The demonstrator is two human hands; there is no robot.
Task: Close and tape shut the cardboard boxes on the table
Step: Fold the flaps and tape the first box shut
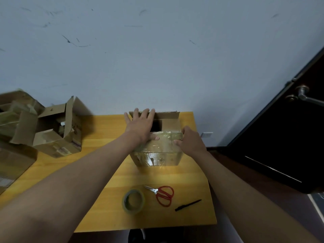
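Nearest the lens, by the worktop's (98, 186) near edge, lie a tape roll (133, 201), red scissors (162, 194) and a black pen (188, 205), untouched. Beyond them, toward the far edge, the cardboard box (157, 155) sits half closed. The left hand (140, 127) spreads flat, fingers straight, pressing a far flap. The right hand (190, 140) curls round the box's near right corner. Risk, I'd say: release to fetch tape, and those flaps may spring open. More open boxes (57, 130) wait at the left edge.
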